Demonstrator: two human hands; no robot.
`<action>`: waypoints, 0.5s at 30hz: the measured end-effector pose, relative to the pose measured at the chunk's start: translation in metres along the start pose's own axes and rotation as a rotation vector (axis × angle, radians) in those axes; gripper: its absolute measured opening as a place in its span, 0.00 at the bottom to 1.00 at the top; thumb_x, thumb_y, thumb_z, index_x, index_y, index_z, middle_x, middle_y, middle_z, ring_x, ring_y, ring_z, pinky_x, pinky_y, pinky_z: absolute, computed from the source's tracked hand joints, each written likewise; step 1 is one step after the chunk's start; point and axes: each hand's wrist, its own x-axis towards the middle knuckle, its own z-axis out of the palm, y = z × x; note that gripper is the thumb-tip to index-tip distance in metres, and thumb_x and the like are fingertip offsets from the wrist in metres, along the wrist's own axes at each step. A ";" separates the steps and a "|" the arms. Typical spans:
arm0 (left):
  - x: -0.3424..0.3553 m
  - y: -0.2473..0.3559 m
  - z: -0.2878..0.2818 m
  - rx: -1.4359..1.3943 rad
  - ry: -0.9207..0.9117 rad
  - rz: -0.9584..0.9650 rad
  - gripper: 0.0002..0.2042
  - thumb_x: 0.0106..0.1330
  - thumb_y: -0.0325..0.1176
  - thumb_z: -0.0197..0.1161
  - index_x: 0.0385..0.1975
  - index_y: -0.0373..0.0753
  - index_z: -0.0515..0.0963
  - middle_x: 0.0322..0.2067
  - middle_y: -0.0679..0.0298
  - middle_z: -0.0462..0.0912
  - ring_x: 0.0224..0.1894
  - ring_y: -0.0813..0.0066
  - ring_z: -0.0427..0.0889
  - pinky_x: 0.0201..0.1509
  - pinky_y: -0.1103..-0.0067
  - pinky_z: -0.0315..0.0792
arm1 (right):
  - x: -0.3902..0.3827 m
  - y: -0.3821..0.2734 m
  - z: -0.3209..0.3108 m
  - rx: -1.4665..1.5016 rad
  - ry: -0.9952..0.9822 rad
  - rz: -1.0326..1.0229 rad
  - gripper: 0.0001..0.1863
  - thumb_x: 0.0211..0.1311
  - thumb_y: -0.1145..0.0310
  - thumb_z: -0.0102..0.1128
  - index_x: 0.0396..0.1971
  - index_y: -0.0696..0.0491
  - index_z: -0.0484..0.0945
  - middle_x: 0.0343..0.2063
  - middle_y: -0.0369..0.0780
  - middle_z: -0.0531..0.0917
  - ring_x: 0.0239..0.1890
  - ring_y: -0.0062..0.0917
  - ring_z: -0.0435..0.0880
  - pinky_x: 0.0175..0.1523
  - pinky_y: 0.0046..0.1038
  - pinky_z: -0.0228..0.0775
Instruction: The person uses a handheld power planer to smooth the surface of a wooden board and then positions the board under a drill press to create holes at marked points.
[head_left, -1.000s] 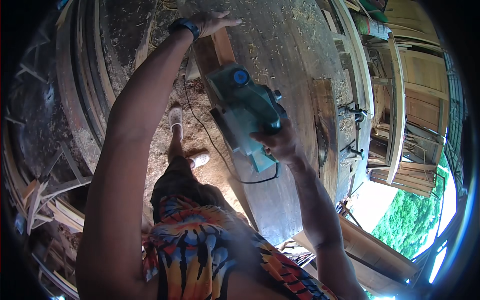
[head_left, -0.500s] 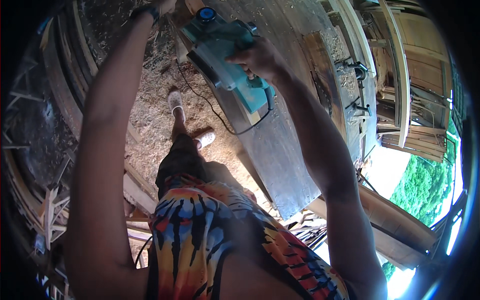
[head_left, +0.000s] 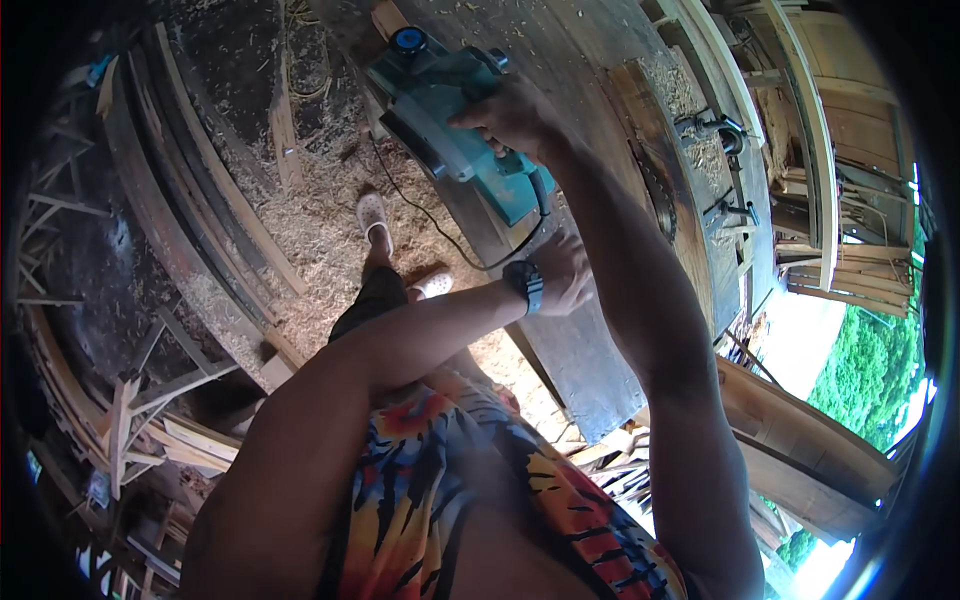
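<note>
My right hand [head_left: 515,120] is closed round the rear handle of a teal electric hand planer [head_left: 440,110] with a blue front knob. The planer sits over a narrow wooden board [head_left: 388,18] on the workbench; the tool hides most of the board. A black cord [head_left: 425,215] loops from its back end along the bench side. My left hand [head_left: 562,275], with a dark watch [head_left: 525,285] on the wrist, is over the bench behind the planer, beside my right forearm. Its fingers look loosely spread, with nothing visible in them; their tips are partly hidden.
The dark wooden workbench [head_left: 590,365] runs diagonally. A rough-edged plank [head_left: 640,120] and black clamps [head_left: 725,130] are on its right. Long boards [head_left: 180,190] lie at left. Wood shavings [head_left: 320,215] cover the floor around my feet. Stacked timber stands at right.
My left hand has come back from beyond the planer's front, across my body, to the bench behind the tool. My right hand and the planer have barely moved. The view has shifted slightly.
</note>
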 end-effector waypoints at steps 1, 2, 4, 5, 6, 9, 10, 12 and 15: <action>-0.003 -0.012 0.013 0.025 0.007 -0.013 0.14 0.64 0.42 0.61 0.38 0.36 0.81 0.42 0.57 0.82 0.47 0.60 0.77 0.55 0.59 0.70 | 0.002 -0.004 0.003 -0.009 -0.040 0.013 0.11 0.57 0.66 0.75 0.33 0.58 0.87 0.15 0.35 0.77 0.13 0.18 0.74 0.18 0.26 0.65; -0.003 -0.026 0.030 0.083 -0.115 -0.075 0.15 0.66 0.42 0.58 0.39 0.35 0.81 0.42 0.55 0.83 0.48 0.59 0.78 0.55 0.58 0.70 | 0.001 -0.002 0.000 -0.017 -0.041 -0.006 0.11 0.57 0.66 0.75 0.33 0.58 0.87 0.15 0.35 0.77 0.13 0.18 0.74 0.18 0.26 0.65; -0.003 -0.047 0.050 0.135 -0.250 -0.157 0.16 0.65 0.37 0.55 0.45 0.33 0.80 0.43 0.50 0.84 0.50 0.52 0.80 0.60 0.54 0.68 | -0.001 0.008 -0.003 0.100 -0.009 0.010 0.10 0.56 0.69 0.75 0.32 0.58 0.84 0.15 0.34 0.76 0.13 0.18 0.73 0.17 0.26 0.62; -0.005 -0.052 0.052 0.133 -0.257 -0.178 0.17 0.62 0.31 0.56 0.49 0.33 0.79 0.44 0.48 0.85 0.50 0.45 0.82 0.64 0.51 0.67 | -0.001 0.002 -0.004 0.089 -0.022 -0.029 0.10 0.56 0.69 0.75 0.32 0.58 0.84 0.15 0.34 0.76 0.13 0.18 0.73 0.17 0.26 0.62; -0.011 -0.059 0.055 0.167 -0.283 -0.210 0.16 0.62 0.32 0.56 0.47 0.32 0.80 0.43 0.48 0.85 0.48 0.45 0.83 0.65 0.51 0.67 | -0.001 -0.003 0.001 0.115 -0.023 -0.006 0.12 0.55 0.67 0.75 0.27 0.60 0.84 0.14 0.37 0.77 0.12 0.20 0.75 0.18 0.29 0.65; -0.017 -0.061 0.064 0.185 -0.293 -0.263 0.14 0.62 0.32 0.56 0.43 0.31 0.80 0.41 0.49 0.85 0.43 0.47 0.84 0.63 0.51 0.69 | 0.000 -0.007 0.005 0.114 -0.027 0.009 0.14 0.54 0.66 0.75 0.23 0.62 0.82 0.12 0.39 0.78 0.11 0.22 0.76 0.20 0.32 0.66; -0.017 -0.058 0.066 0.158 -0.281 -0.277 0.14 0.61 0.32 0.56 0.41 0.31 0.81 0.39 0.49 0.85 0.40 0.49 0.85 0.60 0.51 0.71 | 0.000 -0.006 0.004 0.088 -0.023 0.012 0.14 0.54 0.67 0.75 0.22 0.62 0.81 0.12 0.38 0.77 0.11 0.22 0.75 0.20 0.32 0.65; -0.011 -0.045 0.057 0.160 -0.399 -0.203 0.13 0.61 0.33 0.57 0.39 0.32 0.81 0.35 0.49 0.85 0.38 0.52 0.85 0.56 0.53 0.72 | -0.002 0.009 -0.004 0.092 -0.008 0.049 0.14 0.54 0.67 0.75 0.23 0.61 0.81 0.12 0.38 0.77 0.11 0.22 0.75 0.20 0.32 0.65; -0.014 -0.050 0.050 0.069 -0.396 -0.257 0.12 0.62 0.37 0.59 0.33 0.33 0.82 0.27 0.51 0.84 0.34 0.57 0.84 0.44 0.59 0.73 | 0.007 -0.002 0.002 0.122 -0.040 0.034 0.14 0.53 0.67 0.75 0.26 0.61 0.81 0.12 0.38 0.77 0.12 0.22 0.75 0.21 0.32 0.65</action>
